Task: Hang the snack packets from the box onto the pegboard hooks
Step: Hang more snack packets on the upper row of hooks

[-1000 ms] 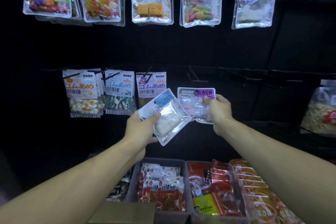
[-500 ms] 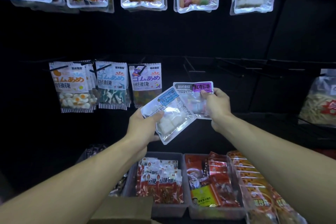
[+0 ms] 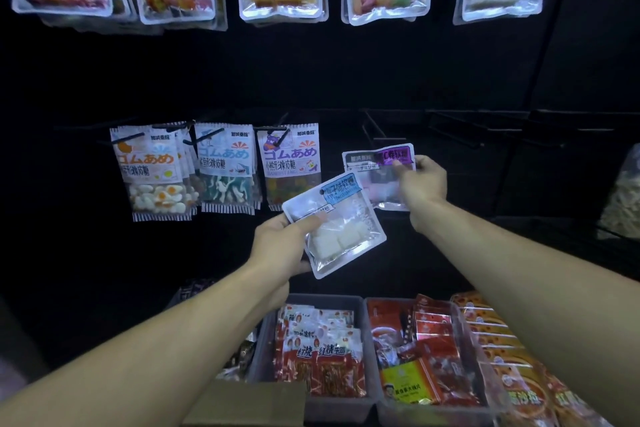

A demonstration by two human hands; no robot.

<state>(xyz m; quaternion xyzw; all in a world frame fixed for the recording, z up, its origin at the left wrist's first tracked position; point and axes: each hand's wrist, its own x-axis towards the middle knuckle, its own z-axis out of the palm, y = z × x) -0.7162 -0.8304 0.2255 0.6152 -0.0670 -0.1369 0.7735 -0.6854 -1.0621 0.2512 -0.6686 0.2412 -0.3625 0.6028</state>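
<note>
Blue-label packet [image 3: 341, 224] of white cubes, tilted, held before the dark pegboard [image 3: 381, 80]; left hand [image 3: 282, 244] grips its lower-left edge, thumb on front. Purple-label packet [image 3: 377, 177] just behind it, overlapped at the corner, pinched at its right edge by right hand [image 3: 420, 185]. Grey bins [image 3: 263, 350] of red packets below.

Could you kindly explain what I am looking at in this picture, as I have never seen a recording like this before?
There is no machine here: a person wears a camera on the head, looking forward and down at their own two bare arms. The left hand holds a blue-labelled packet of white pieces; the right hand pinches a purple-labelled packet. Ahead is a dark board with hooks, some bare, others already carrying hanging sweet packets. Below, grey bins hold red snack packets, and a cardboard box shows at the bottom edge.
</note>
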